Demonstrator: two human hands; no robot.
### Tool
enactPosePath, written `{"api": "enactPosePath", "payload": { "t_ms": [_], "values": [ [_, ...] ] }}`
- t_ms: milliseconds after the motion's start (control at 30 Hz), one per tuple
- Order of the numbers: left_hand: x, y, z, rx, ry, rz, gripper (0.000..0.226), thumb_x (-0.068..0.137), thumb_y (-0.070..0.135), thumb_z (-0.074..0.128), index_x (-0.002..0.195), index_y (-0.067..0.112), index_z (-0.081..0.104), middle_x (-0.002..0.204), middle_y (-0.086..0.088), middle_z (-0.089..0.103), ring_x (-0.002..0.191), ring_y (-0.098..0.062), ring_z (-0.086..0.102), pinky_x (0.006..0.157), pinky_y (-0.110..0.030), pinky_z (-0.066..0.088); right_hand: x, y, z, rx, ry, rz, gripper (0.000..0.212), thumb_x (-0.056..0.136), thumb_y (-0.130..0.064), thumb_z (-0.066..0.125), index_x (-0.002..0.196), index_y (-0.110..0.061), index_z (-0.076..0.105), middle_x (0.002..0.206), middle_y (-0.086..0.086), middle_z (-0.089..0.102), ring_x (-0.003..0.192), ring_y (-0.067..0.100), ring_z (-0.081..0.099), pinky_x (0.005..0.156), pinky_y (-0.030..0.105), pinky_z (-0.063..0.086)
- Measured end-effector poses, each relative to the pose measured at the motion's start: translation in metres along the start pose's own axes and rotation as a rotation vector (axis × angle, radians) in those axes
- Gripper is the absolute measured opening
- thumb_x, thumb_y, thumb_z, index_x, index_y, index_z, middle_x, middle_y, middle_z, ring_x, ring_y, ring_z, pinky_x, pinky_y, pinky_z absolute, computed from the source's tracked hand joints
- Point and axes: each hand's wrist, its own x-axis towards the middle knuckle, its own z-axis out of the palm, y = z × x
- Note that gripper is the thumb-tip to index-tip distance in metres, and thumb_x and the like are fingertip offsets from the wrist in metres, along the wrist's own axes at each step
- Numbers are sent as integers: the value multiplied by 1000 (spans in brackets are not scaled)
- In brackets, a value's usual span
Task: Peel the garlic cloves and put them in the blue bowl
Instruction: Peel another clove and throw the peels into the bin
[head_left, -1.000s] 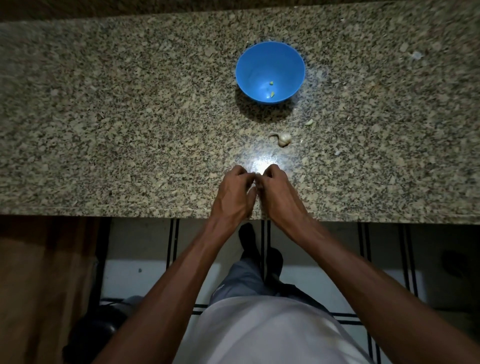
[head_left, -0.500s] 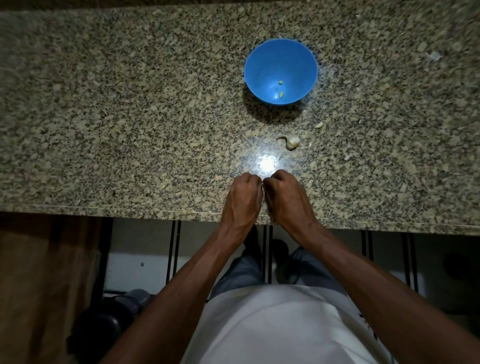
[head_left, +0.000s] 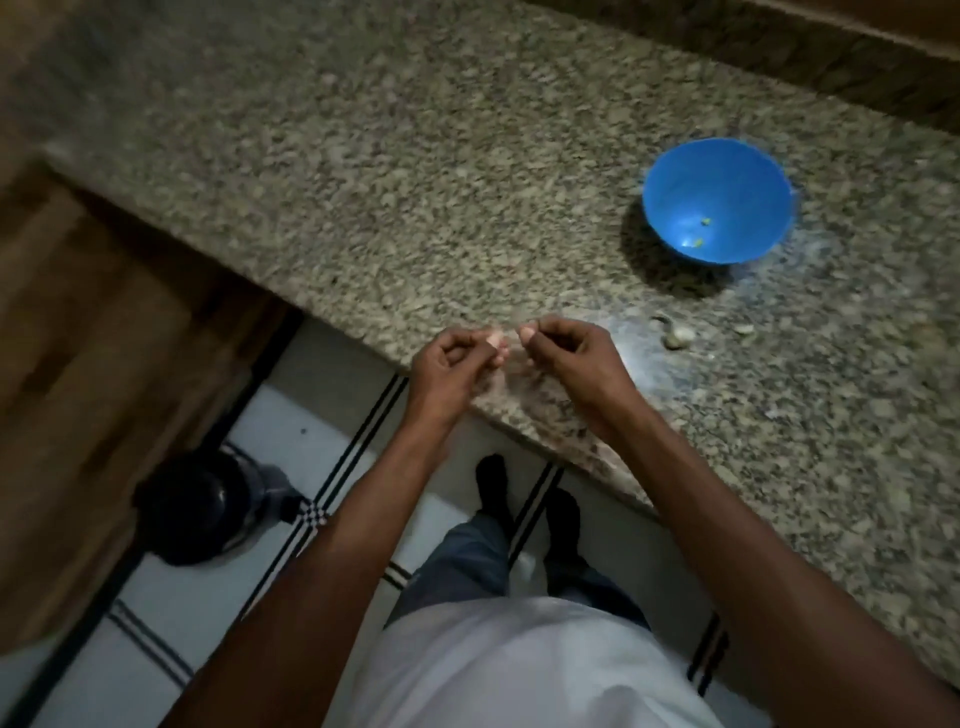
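Note:
The blue bowl (head_left: 717, 200) stands on the granite counter (head_left: 363, 182) at the far right, with two tiny yellowish bits inside. A garlic clove (head_left: 678, 338) in its skin lies on the counter in front of the bowl. My left hand (head_left: 452, 369) hovers over the counter's front edge and pinches a pale garlic clove (head_left: 493, 340) at its fingertips. My right hand (head_left: 576, 364) is a short gap to the right of it, fingers curled, thumb and forefinger pinched on what looks like a scrap of peel. The view is blurred.
A loose bit of peel (head_left: 745, 328) lies right of the unpeeled clove. The counter's front edge runs diagonally under my hands. Below are a tiled floor, a dark round container (head_left: 202, 506) and a wooden cabinet front (head_left: 78, 364) at the left.
The camera swung left and tilted, so the bowl now sits at the right. My hands, pressed together before, have pulled slightly apart, and a pale clove now shows in the left.

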Motion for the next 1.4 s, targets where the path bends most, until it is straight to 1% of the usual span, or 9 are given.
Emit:
{"api": "enactPosePath", "payload": {
  "t_ms": [100, 200, 333, 467, 600, 867, 1200, 1333, 1400],
  "values": [
    [-14, 4, -47, -154, 128, 27, 8, 92, 0, 74, 88, 5, 70, 81, -7, 78, 80, -15, 75, 79, -24, 59, 13, 0, 49, 25, -144, 9, 25, 101, -15, 71, 108, 9, 75, 87, 12, 73, 75, 10, 67, 72, 24, 54],
    [-28, 3, -105, -272, 271, 21, 9, 91, -2, 74, 100, -5, 73, 93, -17, 79, 89, -22, 77, 85, -27, 61, 16, 6, 115, 13, -327, 26, 27, 100, -18, 72, 108, 8, 74, 91, 21, 75, 82, 21, 68, 81, 35, 56],
    [-45, -9, -189, -370, 437, 39, 7, 91, -5, 73, 98, -4, 74, 92, -17, 79, 87, -25, 78, 84, -31, 63, 8, 22, 210, -32, -505, 78, 14, 101, -8, 69, 108, 0, 77, 94, 12, 78, 82, 14, 71, 79, 25, 58],
    [-64, -30, -289, -447, 581, 51, 3, 92, -4, 71, 94, -2, 72, 93, -17, 78, 91, -26, 77, 82, -27, 60, -7, 44, 315, -110, -627, 111, 23, 101, -9, 68, 114, 10, 73, 96, 19, 74, 83, 18, 69, 81, 28, 58],
    [-81, -54, -400, -522, 714, 31, 16, 93, -6, 69, 108, -12, 68, 102, -22, 75, 85, -20, 78, 77, -19, 59, -25, 71, 421, -187, -684, 168, 14, 100, -8, 69, 109, 2, 74, 79, 0, 72, 70, 5, 67, 69, 17, 55],
    [-112, -106, -572, -563, 920, -38, 18, 89, 0, 76, 107, -5, 75, 104, -17, 78, 97, -25, 78, 87, -26, 61, -54, 126, 588, -240, -778, 273, 12, 99, -1, 67, 95, -7, 76, 81, -2, 78, 78, 10, 74, 77, 23, 59],
    [-117, -167, -671, -515, 1027, -151, 18, 89, 3, 78, 107, 1, 73, 106, -15, 77, 104, -27, 75, 95, -35, 61, -57, 195, 697, -390, -827, 306, 10, 98, -8, 72, 106, -8, 77, 109, 20, 77, 104, 34, 74, 102, 50, 58],
    [-98, -189, -697, -337, 981, -191, 16, 90, 9, 79, 105, 3, 75, 92, 3, 74, 88, 3, 71, 81, -13, 55, -51, 220, 726, -438, -802, 340, 11, 96, -10, 74, 106, -11, 79, 109, 17, 77, 107, 35, 74, 104, 52, 57],
    [-87, -197, -705, -371, 1002, -243, 6, 89, 12, 81, 94, 12, 76, 85, 7, 73, 82, 1, 71, 80, -16, 55, -48, 235, 737, -495, -794, 346, 17, 95, -15, 76, 111, -10, 78, 112, 16, 77, 109, 33, 74, 104, 53, 57]
  ]
}}
